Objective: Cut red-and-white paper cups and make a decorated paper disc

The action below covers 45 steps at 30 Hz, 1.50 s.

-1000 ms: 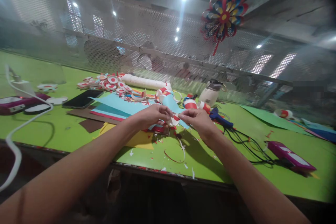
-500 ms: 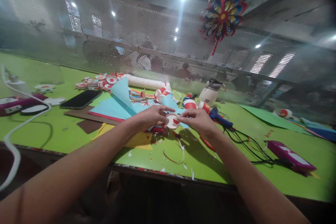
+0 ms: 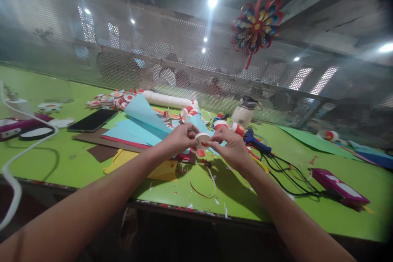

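A small round white paper disc with a raised rim and a red patch is held up over the table between my two hands. My left hand pinches its left edge between thumb and fingers. From the other side, my right hand has its thumb and fingertips closed on the right edge. Close behind the disc lie light blue paper sheets and red-and-white paper cups. Red and white paper scraps and a thin curled paper strip are scattered below my hands.
A blue glue gun with black cables leads to a purple power strip at right. At left are a black phone and a white cable. A white paper roll and jug stand behind. A paper flower hangs above.
The disc has tilted flatter, so its rim shows more and its red patch less. My right fingers have closed in along its edge. The view has shifted slightly.
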Tool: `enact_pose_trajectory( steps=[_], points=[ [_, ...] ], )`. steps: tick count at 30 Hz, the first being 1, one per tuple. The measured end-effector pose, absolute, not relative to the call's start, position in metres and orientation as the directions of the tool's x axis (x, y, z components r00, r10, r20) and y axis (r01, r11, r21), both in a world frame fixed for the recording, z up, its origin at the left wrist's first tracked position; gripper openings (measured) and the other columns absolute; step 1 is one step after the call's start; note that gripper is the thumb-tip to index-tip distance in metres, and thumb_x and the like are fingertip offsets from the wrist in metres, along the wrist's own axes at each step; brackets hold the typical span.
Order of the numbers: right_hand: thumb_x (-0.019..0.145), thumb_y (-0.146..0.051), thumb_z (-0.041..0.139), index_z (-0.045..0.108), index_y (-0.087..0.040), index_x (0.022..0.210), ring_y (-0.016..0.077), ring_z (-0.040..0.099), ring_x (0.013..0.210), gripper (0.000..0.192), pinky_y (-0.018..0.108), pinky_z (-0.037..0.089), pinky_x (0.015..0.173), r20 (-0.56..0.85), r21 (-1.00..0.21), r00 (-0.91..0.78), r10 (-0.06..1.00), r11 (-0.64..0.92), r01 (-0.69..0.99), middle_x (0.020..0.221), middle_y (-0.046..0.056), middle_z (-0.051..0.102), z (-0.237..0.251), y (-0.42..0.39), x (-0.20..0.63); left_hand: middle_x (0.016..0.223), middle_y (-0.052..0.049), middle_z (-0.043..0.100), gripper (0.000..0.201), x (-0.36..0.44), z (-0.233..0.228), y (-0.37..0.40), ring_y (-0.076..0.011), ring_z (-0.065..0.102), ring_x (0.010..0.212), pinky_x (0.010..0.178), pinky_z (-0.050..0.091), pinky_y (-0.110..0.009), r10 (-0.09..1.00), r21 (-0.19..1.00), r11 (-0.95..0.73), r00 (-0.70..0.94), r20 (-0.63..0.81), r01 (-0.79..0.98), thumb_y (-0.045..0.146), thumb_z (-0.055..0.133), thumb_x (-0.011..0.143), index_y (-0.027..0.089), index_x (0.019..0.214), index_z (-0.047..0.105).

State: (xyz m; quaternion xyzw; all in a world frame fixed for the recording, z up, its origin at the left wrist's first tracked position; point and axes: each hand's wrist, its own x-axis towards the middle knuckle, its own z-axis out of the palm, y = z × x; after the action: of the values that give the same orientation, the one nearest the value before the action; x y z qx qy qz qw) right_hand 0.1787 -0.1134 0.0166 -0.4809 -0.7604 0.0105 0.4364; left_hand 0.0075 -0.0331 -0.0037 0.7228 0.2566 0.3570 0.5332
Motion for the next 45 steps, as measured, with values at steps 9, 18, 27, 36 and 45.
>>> enact_pose_trajectory(
  steps=[9,18,27,36,45],
  points=[
    [0.078,-0.021,0.067,0.069,-0.019,0.076,0.0168,0.053,0.075,0.003,0.032,0.044,0.066,0.745,-0.286,-0.224,0.628,0.605,0.743,0.079,0.004,0.054,0.014,-0.115,0.181,0.068,-0.002,0.065,0.021,0.008,-0.007,-0.032,-0.0145,0.062,0.061,0.056,0.048,-0.027,0.715,0.878,-0.479,0.585,0.383,0.011,0.011,0.060,0.064,0.017,0.081,0.049],
    [0.079,-0.022,0.067,0.069,-0.019,0.075,0.0166,0.052,0.071,0.005,0.032,0.044,0.063,0.768,-0.303,-0.170,0.618,0.584,0.753,0.075,0.004,0.056,0.012,-0.112,0.178,0.068,-0.002,0.064,0.023,0.008,-0.004,-0.034,-0.0139,0.061,0.063,0.061,0.048,-0.029,0.724,0.947,-0.303,0.622,0.298,-0.101,0.013,0.066,0.063,0.015,0.079,0.050],
    [0.079,-0.025,0.067,0.068,-0.019,0.074,0.0164,0.052,0.070,0.008,0.031,0.044,0.063,0.775,-0.312,-0.124,0.620,0.546,0.777,0.074,0.003,0.055,0.008,-0.111,0.178,0.068,-0.002,0.064,0.024,0.004,0.005,-0.045,-0.0127,0.060,0.061,0.061,0.046,-0.028,0.752,0.974,-0.167,0.619,0.226,-0.153,0.014,0.068,0.064,0.015,0.081,0.050],
    [0.080,-0.022,0.065,0.066,-0.019,0.072,0.0165,0.051,0.068,0.008,0.031,0.043,0.061,0.781,-0.286,-0.130,0.611,0.535,0.795,0.072,0.003,0.053,0.008,-0.111,0.175,0.067,-0.002,0.062,0.027,0.005,0.005,-0.046,-0.0128,0.060,0.060,0.059,0.046,-0.028,0.761,0.978,-0.156,0.614,0.207,-0.137,0.019,0.070,0.065,0.015,0.081,0.048],
    [0.082,-0.017,0.060,0.065,-0.018,0.077,0.0179,0.050,0.073,0.008,0.031,0.042,0.063,0.791,-0.165,-0.208,0.576,0.527,0.834,0.077,0.005,0.051,0.006,-0.114,0.172,0.067,-0.002,0.062,0.027,0.007,0.003,-0.045,-0.0133,0.060,0.059,0.060,0.047,-0.030,0.763,0.981,-0.147,0.615,0.196,-0.129,0.017,0.071,0.066,0.016,0.080,0.048]
  ],
)
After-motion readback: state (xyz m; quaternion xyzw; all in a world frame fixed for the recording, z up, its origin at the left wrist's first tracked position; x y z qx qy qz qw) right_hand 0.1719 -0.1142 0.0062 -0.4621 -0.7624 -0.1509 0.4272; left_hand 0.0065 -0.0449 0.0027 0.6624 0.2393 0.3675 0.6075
